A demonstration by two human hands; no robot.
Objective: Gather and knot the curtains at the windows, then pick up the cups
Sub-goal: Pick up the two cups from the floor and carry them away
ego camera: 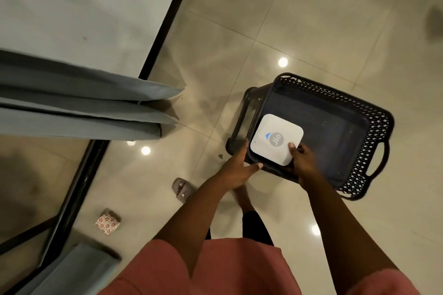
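Patterned cup [107, 223] far from hands.

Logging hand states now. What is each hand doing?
Left hand: open, straight fingers against the dark plastic basket.
Right hand: holding the white Jio router box.

Head cam, one view only: looks steeply down, close over hands, floor [311, 19] below.

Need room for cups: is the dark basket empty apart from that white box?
Yes: the basket shows only bare dark floor beside the white box both hands hold.
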